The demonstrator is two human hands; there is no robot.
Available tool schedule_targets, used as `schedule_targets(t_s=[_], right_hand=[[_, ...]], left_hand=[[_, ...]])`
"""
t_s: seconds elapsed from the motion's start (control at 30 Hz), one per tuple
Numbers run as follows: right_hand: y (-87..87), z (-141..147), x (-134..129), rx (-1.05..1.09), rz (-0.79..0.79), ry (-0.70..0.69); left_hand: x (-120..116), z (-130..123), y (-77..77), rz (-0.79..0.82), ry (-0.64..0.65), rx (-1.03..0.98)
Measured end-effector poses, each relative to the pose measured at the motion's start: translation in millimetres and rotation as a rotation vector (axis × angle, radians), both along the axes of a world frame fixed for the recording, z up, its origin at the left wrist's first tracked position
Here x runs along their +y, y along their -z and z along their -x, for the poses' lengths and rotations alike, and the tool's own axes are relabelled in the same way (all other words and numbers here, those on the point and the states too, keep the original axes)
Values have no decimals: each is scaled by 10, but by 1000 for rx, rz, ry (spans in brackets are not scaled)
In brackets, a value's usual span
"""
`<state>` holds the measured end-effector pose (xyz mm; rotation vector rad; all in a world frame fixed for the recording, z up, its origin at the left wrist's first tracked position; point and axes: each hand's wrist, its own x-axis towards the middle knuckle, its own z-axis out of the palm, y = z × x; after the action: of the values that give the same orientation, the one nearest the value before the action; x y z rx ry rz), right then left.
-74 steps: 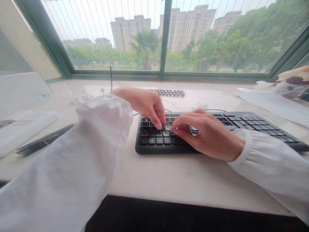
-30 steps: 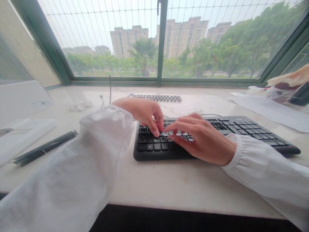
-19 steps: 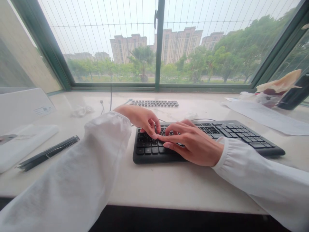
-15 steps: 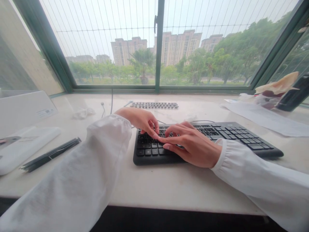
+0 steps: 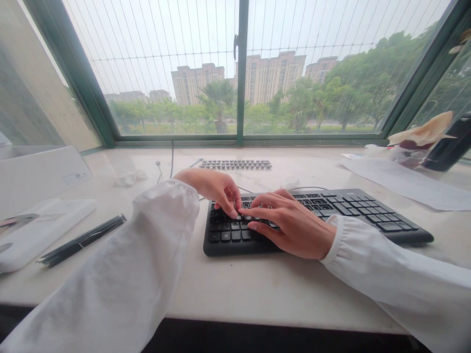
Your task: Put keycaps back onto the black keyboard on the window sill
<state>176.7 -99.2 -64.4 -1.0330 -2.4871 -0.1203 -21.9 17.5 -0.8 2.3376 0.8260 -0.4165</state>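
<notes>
Keyboard: a long, black plastic keyboard (image 5: 320,201) is laid flat on the glossy, whitish surface (image 5: 235,294), right under both hands.
Keys: bare, outlined sockets seem to be showing along the upper rows, while square black keys (image 5: 236,236) are seated along the lower left edge.
Left hand: the bare, white-sleeved left hand (image 5: 212,185) is bent over the keyboard's left end, its fingers nearly closed, thumb and index brought together. Whether anything small is pinched there can't be told.
Right hand: the bare, white-cuffed right hand (image 5: 290,223) is spread over the middle-left keys, index pointed at the left thumb and almost meeting it. Its own thumb is parted from the index, and nothing is seen gripped.
Step in hand: fiddly two-handed work on one tiny spot, by the looks of it; lifting or seating can't be told apart.
Next move: tbh, a light, level fingertip seems called for, with the neighbouring keys left undisturbed.
Back rows: small, dark, keycap-like pieces (image 5: 235,164) are lined up behind the keyboard, clear of it.
Left side: a slim, black, stick-like bundle (image 5: 84,240) is left lying near a white cardboard box (image 5: 40,171).
</notes>
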Motion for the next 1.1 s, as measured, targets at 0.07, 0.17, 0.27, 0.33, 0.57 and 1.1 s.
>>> schedule_targets(t_s=[0.07, 0.17, 0.27, 0.33, 0.57, 1.1], right_hand=[[0, 0, -1, 11, -10, 10], [3, 1, -2, 25, -17, 24], [8, 2, -1, 30, -5, 27], [11, 2, 2, 35, -1, 22], [17, -2, 12, 50, -5, 30], [13, 7, 5, 66, 11, 29]], left_hand=[[-11, 4, -9, 7, -18, 22], [-20, 4, -14, 20, -44, 32], [-31, -4, -14, 23, -52, 16], [-42, -10, -18, 18, -47, 11], [-79, -27, -42, -39, -63, 26], [-40, -40, -7, -102, -47, 42]])
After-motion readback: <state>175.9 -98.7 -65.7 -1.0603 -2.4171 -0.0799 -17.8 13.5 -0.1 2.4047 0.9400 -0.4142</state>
